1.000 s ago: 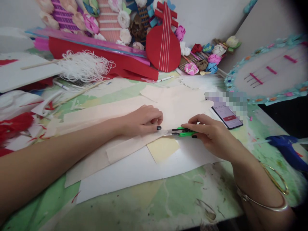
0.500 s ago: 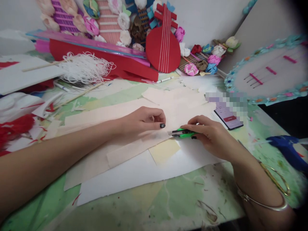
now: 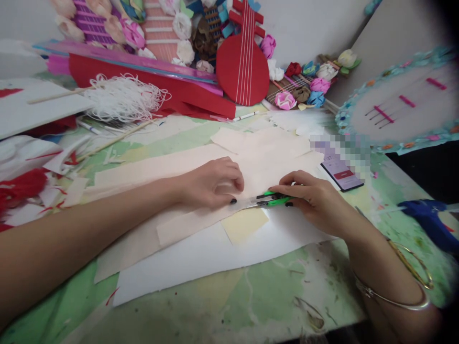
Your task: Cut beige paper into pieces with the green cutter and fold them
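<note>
In my right hand (image 3: 319, 198) is a green and black utility knife (image 3: 274, 199), gripped between thumb and fingers. Its blade points left and touches the edge of a pale cream paper strip (image 3: 193, 222). My left hand (image 3: 215, 184) rests on the cream paper just left of the blade, loosely curled, with a gap between thumb and fingers. Beneath the strip lie more cream sheets (image 3: 272, 148) and a white sheet (image 3: 179, 272). A small yellow piece (image 3: 245, 227) lies on the white sheet, partly under the strip.
A phone (image 3: 342, 172) lies right of the papers, near a blue glue gun (image 3: 428, 220). White string (image 3: 125, 98) sits heaped at the back left. A red paper lute (image 3: 243, 71) leans against the wall. Paper scraps (image 3: 32, 210) crowd the left side of the green table (image 3: 215, 310).
My left thumb has shifted slightly left and down onto the strip, and its fingers have curled lower. The knife in my right hand stays almost in place. The view has shifted slightly.
</note>
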Demonstrator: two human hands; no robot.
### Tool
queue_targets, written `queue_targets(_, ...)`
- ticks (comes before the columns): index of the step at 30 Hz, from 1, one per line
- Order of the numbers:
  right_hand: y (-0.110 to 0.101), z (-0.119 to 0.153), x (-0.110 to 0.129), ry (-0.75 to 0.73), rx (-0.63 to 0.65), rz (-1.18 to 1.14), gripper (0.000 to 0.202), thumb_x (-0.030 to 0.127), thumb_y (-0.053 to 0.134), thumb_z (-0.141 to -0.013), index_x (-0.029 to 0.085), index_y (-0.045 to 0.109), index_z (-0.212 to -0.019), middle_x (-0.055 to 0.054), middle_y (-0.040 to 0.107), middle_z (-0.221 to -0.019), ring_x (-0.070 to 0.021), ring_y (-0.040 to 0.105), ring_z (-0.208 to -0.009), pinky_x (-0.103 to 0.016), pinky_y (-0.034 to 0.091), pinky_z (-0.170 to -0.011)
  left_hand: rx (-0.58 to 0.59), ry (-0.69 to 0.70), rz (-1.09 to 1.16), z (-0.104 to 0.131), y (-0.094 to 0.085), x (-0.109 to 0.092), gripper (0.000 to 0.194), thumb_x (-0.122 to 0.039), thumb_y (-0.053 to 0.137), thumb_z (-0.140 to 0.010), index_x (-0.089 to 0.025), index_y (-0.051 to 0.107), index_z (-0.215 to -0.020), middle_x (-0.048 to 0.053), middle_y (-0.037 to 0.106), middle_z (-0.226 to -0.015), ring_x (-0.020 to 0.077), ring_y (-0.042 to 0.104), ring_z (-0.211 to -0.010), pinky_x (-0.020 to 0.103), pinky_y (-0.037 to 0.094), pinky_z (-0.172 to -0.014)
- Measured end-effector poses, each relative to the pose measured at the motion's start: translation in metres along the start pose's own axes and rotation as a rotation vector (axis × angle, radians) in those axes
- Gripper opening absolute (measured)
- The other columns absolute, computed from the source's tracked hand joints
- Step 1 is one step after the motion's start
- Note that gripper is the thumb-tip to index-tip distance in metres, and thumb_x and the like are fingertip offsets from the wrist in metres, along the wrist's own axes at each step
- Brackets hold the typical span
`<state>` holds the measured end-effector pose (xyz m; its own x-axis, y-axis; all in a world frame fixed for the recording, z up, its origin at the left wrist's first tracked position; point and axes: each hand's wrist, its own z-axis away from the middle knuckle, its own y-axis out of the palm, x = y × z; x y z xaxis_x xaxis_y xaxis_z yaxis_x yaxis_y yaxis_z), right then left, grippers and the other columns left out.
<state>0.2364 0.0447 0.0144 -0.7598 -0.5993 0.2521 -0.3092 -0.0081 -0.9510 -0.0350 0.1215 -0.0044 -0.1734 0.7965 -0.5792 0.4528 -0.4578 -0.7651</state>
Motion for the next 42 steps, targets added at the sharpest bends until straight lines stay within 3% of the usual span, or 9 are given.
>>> queue_targets(8, -0.002, 0.001, 0.007, 0.022, 0.034, -0.041, 0.052, -0.005, 0.042, -0.077, 0.018, 0.068, -0.116, -0.010, 0.061, -0.105, -0.0202, 0.060, -0.093, -0.033, 0.049, -0.081, -0.006, -0.018, 0.044, 0.001, 0.000, 0.002, 0.011, -0.014, 0.059, -0.080, -0.016, 0.064, -0.090, 0.005, 0.064, -0.092, 0.0181, 0.056, -0.092, 0.032, 0.040, -0.089)
queue_targets(16, -0.005, 0.005, 0.008, 0.021, 0.051, -0.035, 0.054, -0.003, 0.041, -0.077, 0.020, 0.067, -0.118, -0.009, 0.061, -0.106, -0.0193, 0.060, -0.095, -0.033, 0.049, -0.082, -0.023, -0.014, 0.021, -0.001, 0.003, 0.006, 0.023, -0.004, 0.045, -0.082, -0.017, 0.064, -0.086, 0.004, 0.064, -0.089, 0.0155, 0.055, -0.089, 0.030, 0.041, -0.086)
queue_targets(26, -0.014, 0.013, 0.001, 0.058, 0.077, -0.029, 0.050, 0.002, 0.042, -0.079, 0.025, 0.068, -0.116, -0.008, 0.063, -0.107, -0.0185, 0.063, -0.089, -0.031, 0.050, -0.075, 0.008, -0.032, 0.034, 0.000, 0.002, 0.007, 0.023, -0.006, 0.045, -0.085, -0.019, 0.064, -0.086, 0.004, 0.064, -0.090, 0.0161, 0.054, -0.091, 0.030, 0.040, -0.088)
queue_targets(42, -0.005, 0.002, 0.012, 0.050, 0.108, -0.070, 0.056, -0.003, 0.042, -0.076, 0.023, 0.067, -0.120, -0.008, 0.062, -0.108, -0.0196, 0.061, -0.096, -0.032, 0.049, -0.083, -0.016, -0.031, 0.034, -0.002, 0.006, 0.009, 0.023, -0.010, 0.043, -0.088, -0.019, 0.065, -0.085, 0.003, 0.063, -0.088, 0.0154, 0.054, -0.089, 0.031, 0.038, -0.087)
